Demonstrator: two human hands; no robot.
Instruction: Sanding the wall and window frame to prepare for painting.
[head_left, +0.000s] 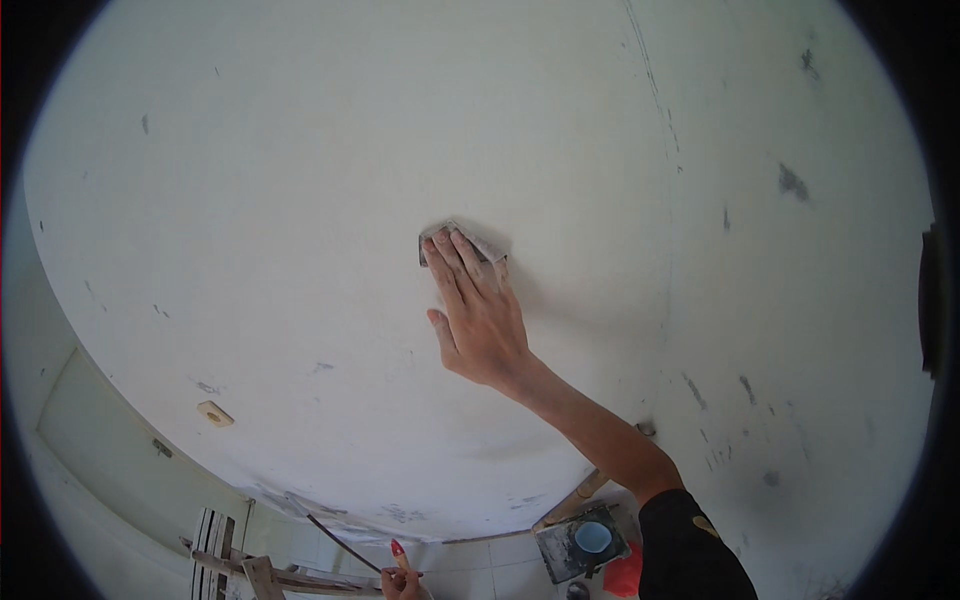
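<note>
My right hand (480, 310) lies against a whitish wall (300, 180), its fingers pressing a grey, folded piece of sandpaper (488, 243) flat to the surface. A dark edge shows beneath the sheet at its left side; what backs it is mostly hidden. Low in the picture, my left hand (402, 583) is closed round a tool with a red-tipped wooden handle (400, 553). From that hand a thin dark strip (340, 541) runs up to the left; I cannot tell whether it belongs to the same tool.
A yellowish socket plate (215, 413) sits on the wall at lower left. Wooden slats and bars (225, 555) stand below it. On the tiled floor are a dark, stained tray (560, 560), a blue round container (593, 537) and something red (623, 575). Another wall (790, 300) meets at right.
</note>
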